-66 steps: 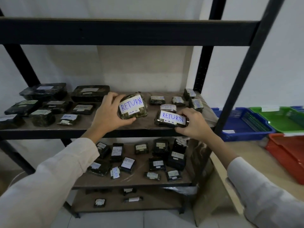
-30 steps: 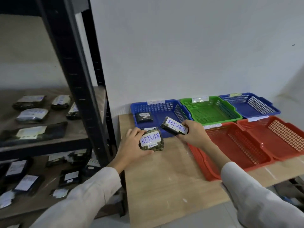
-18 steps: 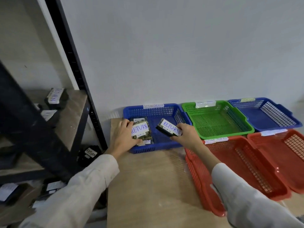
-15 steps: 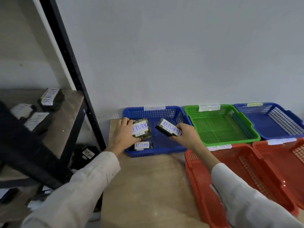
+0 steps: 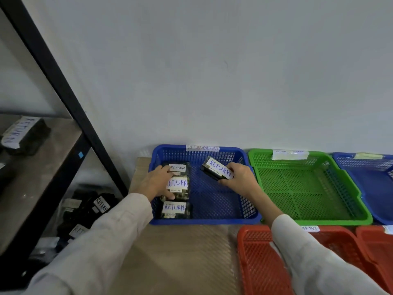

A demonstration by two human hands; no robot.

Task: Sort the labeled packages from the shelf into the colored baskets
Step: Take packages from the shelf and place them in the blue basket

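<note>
A blue basket (image 5: 212,205) tagged "RETURN OVERDUE" stands on the wooden table against the wall. My left hand (image 5: 156,184) grips a dark package labeled RETURN (image 5: 177,187) low in the basket's left side, between two other RETURN packages, one at the back (image 5: 177,168) and one at the front (image 5: 174,209). My right hand (image 5: 240,179) holds a second dark RETURN package (image 5: 217,171), tilted, above the basket's middle right.
A green basket (image 5: 306,188) sits right of the blue one, another blue basket (image 5: 374,179) at the far right. Two red baskets (image 5: 261,260) (image 5: 378,248) line the table's front. The black metal shelf (image 5: 53,67) on the left holds more RETURN packages (image 5: 23,135).
I turned from the shelf to the table, carrying one package in each hand. Both packages have moved over the blue basket; the left one has come down between the two lying there.
</note>
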